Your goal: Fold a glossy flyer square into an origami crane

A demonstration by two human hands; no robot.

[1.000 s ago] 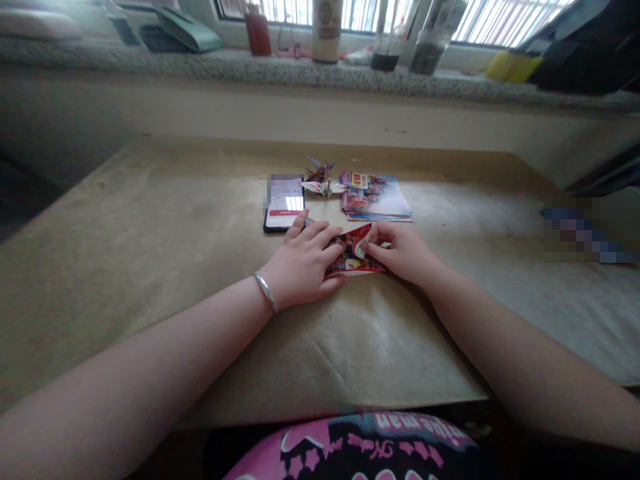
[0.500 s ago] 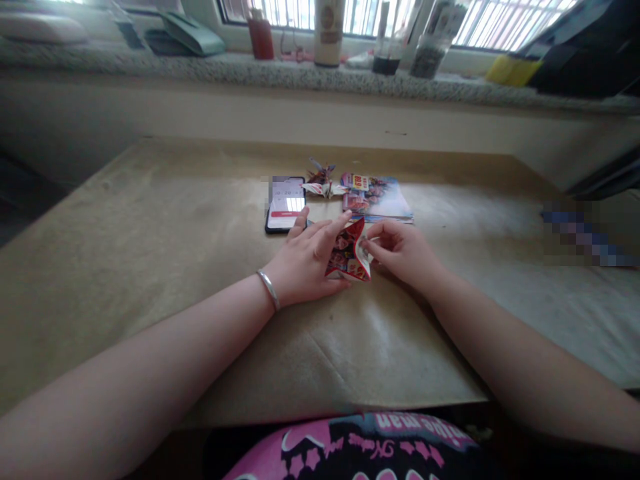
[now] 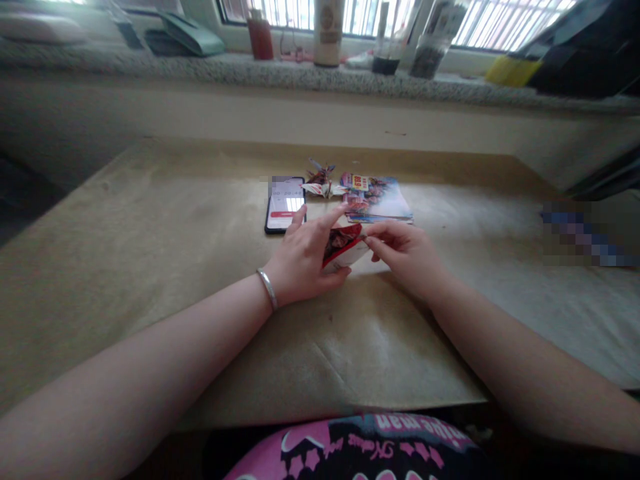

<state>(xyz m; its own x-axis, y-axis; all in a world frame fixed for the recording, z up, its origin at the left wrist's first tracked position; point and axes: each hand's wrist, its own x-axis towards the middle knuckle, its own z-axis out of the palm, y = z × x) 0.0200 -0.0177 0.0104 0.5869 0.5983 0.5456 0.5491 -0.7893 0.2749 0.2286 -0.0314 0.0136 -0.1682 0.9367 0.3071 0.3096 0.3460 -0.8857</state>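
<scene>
While the left hand overlaps its right edge, phone: 1, lit screen, place unchanged from 0.5 s ago.
Left hand: 1, bangle at wrist; index finger raised, thumb at the paper's near edge; whether it grips cannot be told.
Folded paper figures: 2, clustered between phone and stack, unmoved.
Folded paper: 1, red-edged, between the hands, in front of the stack; its white side now faces the wearer, where 0.5 s ago more of the printed face showed.
Stack of printed sheets: 1, lying flat, unmoved.
Right hand: 1, thumb and fingertips pinching the folded paper's right corner.
</scene>
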